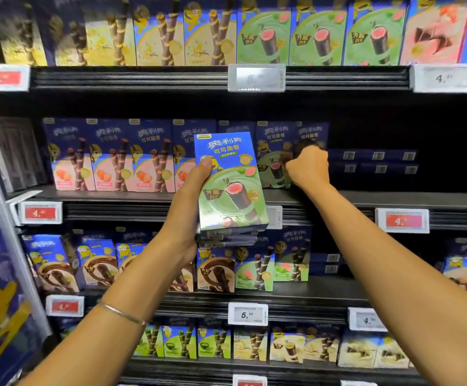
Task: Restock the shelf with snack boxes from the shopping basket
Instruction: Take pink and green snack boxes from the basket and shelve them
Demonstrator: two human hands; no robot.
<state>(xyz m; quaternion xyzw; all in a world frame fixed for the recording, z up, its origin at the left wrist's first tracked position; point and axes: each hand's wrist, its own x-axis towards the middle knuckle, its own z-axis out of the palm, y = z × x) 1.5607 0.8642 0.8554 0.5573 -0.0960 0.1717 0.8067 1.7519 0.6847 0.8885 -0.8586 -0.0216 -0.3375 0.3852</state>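
Snack boxes (231, 185), stacked several deep with a green-and-blue front facing me, sat in the grasp of my left hand (190, 196), its thumb laid across the top box's face. I held the stack upright in front of the middle shelf (394, 200), level with the row of boxes standing there. My right hand (309, 167) was reached into that shelf, fingers curled at the right end of the row, just beside a matching green box (272, 168). I could not tell whether it actually gripped a box. Pink-fronted boxes (109, 165) filled the row to the left, and dark boxes lying flat (377, 162) sat deeper in to the right. A thin bracelet (121, 313) ringed my left wrist. A red price tag (401, 220) hung on the shelf edge beneath my right forearm.
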